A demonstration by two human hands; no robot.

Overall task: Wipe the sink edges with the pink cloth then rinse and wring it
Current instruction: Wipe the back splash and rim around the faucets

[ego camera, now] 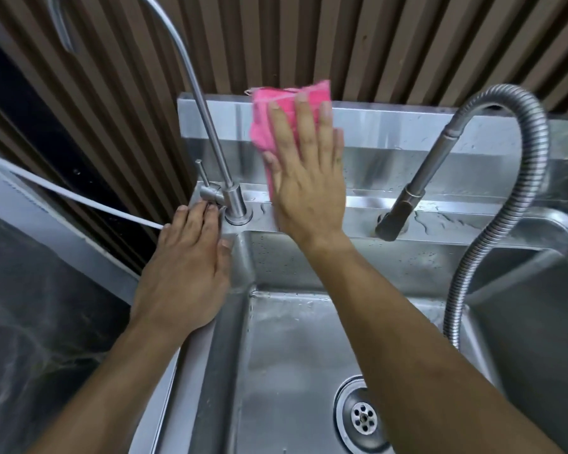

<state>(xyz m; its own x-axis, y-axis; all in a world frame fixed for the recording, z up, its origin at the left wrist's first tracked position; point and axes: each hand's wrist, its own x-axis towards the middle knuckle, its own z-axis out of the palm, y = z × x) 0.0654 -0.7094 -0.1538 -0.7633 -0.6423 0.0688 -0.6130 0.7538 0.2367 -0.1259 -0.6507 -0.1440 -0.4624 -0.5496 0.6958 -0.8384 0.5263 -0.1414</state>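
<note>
Steel sink (230,322) basin nearest, drain (363,417) at near right, water drops on the floor. Left hand (184,273) flat on the sink's left rim, fingers spread wide, holding nothing, fingertips just beside the base of the slim gooseneck faucet (235,204). Right hand (305,178) farther back, open palm pressing pink cloth (273,116) flat against the steel backsplash (407,132); cloth bunched under the fingers, top edge reaching the backsplash's top lip. Pull-out sprayer (407,198) with ribbed hose (492,224) on the far right ledge. Slatted brown wall (374,44) behind.
</note>
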